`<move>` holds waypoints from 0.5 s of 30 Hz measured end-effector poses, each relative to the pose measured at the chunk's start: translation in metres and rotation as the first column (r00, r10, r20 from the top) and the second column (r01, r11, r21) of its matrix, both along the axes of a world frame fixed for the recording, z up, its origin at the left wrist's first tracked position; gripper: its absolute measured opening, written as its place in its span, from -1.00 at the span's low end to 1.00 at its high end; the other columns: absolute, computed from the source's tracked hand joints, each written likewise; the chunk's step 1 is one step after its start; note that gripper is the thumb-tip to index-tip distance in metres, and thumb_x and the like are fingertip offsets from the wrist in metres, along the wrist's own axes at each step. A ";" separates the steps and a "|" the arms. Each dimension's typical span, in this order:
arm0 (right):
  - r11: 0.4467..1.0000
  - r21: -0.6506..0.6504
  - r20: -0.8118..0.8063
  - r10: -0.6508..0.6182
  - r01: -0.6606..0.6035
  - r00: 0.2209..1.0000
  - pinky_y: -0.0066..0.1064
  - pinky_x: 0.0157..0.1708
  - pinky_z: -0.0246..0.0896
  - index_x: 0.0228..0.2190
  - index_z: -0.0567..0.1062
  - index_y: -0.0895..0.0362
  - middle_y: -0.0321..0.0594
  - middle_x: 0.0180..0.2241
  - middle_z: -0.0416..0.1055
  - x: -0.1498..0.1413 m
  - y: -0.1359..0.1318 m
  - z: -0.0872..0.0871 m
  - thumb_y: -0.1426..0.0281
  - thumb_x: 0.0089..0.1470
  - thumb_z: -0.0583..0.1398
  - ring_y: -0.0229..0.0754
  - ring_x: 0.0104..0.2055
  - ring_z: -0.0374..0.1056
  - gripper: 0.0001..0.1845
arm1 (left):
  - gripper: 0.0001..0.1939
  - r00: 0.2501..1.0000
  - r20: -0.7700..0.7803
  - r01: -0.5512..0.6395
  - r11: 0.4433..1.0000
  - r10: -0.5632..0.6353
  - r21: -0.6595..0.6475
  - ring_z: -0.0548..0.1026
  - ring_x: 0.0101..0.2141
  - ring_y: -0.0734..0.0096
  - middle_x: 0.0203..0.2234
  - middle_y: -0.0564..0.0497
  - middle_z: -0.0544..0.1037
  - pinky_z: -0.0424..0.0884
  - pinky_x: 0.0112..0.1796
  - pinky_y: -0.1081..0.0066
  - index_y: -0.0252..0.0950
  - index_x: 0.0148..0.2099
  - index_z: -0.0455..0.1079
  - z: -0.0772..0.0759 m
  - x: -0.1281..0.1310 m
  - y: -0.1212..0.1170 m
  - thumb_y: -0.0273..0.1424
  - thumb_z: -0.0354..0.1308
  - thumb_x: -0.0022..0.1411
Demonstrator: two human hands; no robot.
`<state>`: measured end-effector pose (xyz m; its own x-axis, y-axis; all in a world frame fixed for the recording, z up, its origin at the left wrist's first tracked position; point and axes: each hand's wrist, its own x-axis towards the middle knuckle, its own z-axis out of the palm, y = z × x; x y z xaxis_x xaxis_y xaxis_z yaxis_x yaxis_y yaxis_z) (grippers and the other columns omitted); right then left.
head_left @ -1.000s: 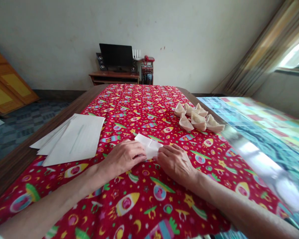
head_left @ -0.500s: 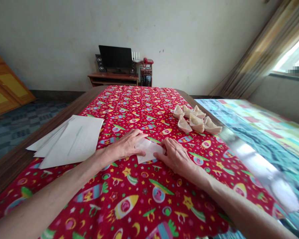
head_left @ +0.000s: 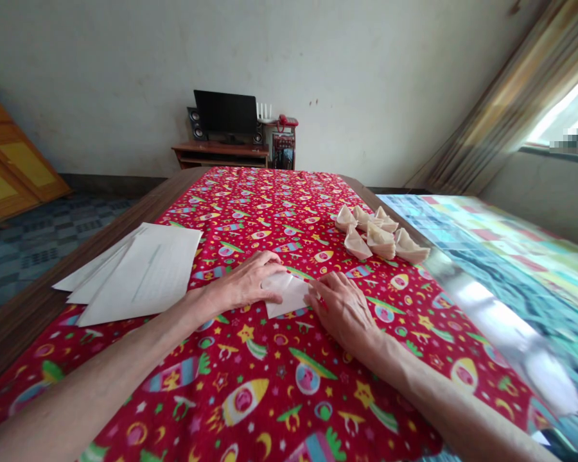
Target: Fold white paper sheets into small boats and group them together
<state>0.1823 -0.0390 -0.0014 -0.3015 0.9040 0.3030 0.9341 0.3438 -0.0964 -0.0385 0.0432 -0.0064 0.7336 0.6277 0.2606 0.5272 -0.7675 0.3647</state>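
Observation:
A small folded piece of white paper (head_left: 287,296) lies on the red patterned tablecloth (head_left: 250,398) between my two hands. My left hand (head_left: 250,279) grips its left edge, thumb on the near side and fingers at the far side. At the right edge, my right hand (head_left: 341,308) has its fingers closed on the paper, with the fingertips partly hidden. Several folded paper boats (head_left: 380,240) sit grouped beyond my right hand. To the left of my left hand lies a fanned stack of white paper sheets (head_left: 149,276), with faint marks on the top one.
The wooden table edge (head_left: 24,321) runs along the left. A bed with a coloured cover (head_left: 501,256) stands at the right. Beyond the table are a monitor (head_left: 225,112) on a brown desk (head_left: 221,154) and a red telephone (head_left: 289,120). A yellow cabinet (head_left: 19,154) stands far left.
The paper's near flap has come into view, and its outline has changed. My left hand shifted up to the paper's left edge with its thumb spread; my right fingers drew in at the right edge.

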 end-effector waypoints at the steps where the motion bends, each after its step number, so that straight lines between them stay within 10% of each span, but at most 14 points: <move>1: 1.000 0.002 -0.008 -0.003 0.003 1.000 -0.31 -0.23 0.12 -0.33 0.47 0.11 -0.14 -0.30 0.34 0.000 -0.001 -0.001 0.31 0.19 0.07 -0.12 -0.22 0.23 -0.79 | -0.49 1.000 0.001 0.001 1.000 -0.001 -0.002 0.33 0.00 0.20 -0.02 -0.08 0.32 0.27 0.06 0.24 -0.22 0.01 0.35 0.000 0.000 0.000 -0.22 0.33 0.00; 15: 0.997 0.056 -0.160 0.070 -0.062 0.985 -0.34 -0.29 0.16 -0.32 0.39 0.13 -0.17 -0.34 0.34 0.007 -0.001 -0.011 0.34 0.16 0.10 -0.14 -0.29 0.25 -0.88 | -0.49 0.999 0.024 0.026 1.000 -0.026 -0.004 0.29 0.04 0.25 -0.04 -0.05 0.33 0.22 0.08 0.27 -0.22 0.03 0.26 -0.009 -0.003 0.003 -0.22 0.29 0.05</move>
